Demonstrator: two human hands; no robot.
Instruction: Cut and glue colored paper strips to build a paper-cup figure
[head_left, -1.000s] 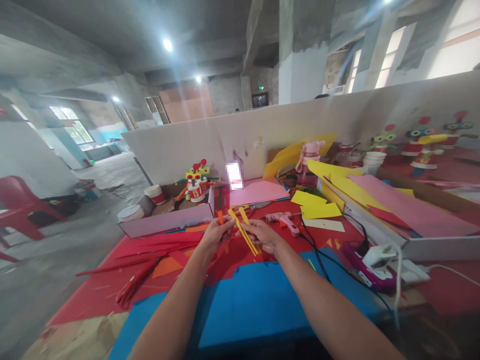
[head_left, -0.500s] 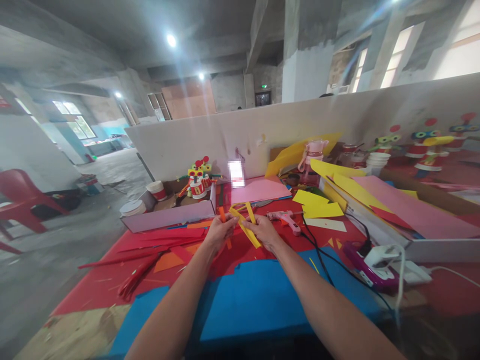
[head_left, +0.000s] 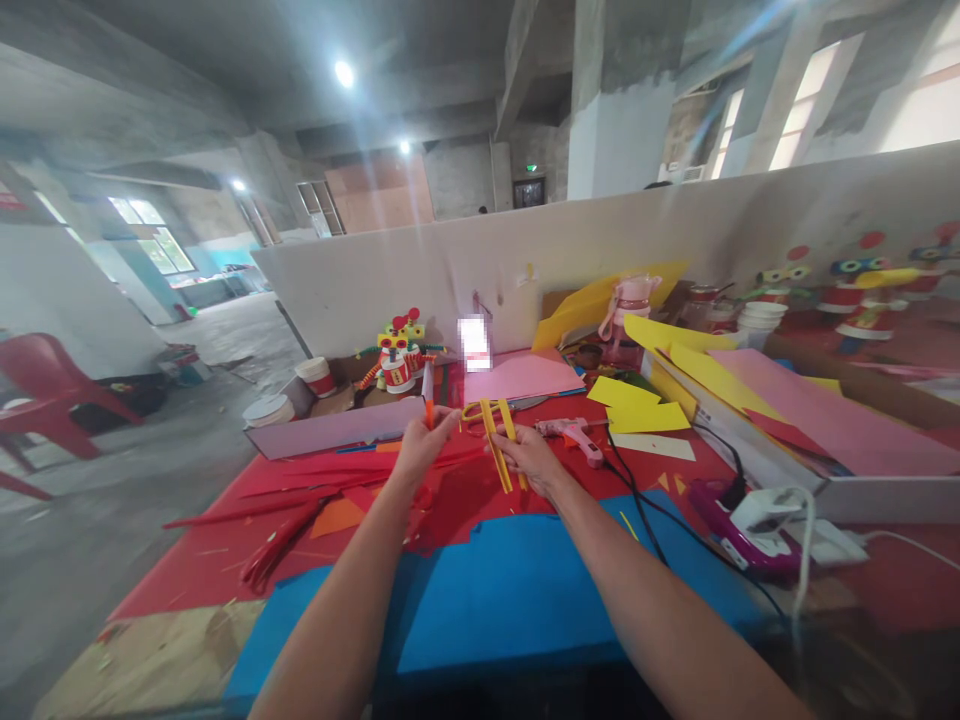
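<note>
My left hand (head_left: 424, 446) is closed round an orange paper strip (head_left: 430, 413), whose upper end sticks up past the fingers. Pinched in my right hand (head_left: 531, 458) are yellow paper strips (head_left: 496, 452), standing nearly upright side by side. A gap separates the two hands above the red tabletop. Just beyond them lie scissors with yellow handles (head_left: 471, 410), partly hidden behind the strips. To the right of my right hand rests a pink glue gun (head_left: 571, 437) with a black cord. Blue sheets (head_left: 517, 590) lie beneath my forearms.
Red strips (head_left: 300, 482) spread across the left side. Yellow paper pieces (head_left: 641, 408) and a purple power strip (head_left: 739, 535) with plugs are on the right. A box of coloured sheets (head_left: 885, 490) stands farther right. Toy robots (head_left: 401, 362) sit behind a low box wall.
My hands have moved apart. The left one has shifted left with the orange strip, and the yellow strips in my right hand have turned more upright.
</note>
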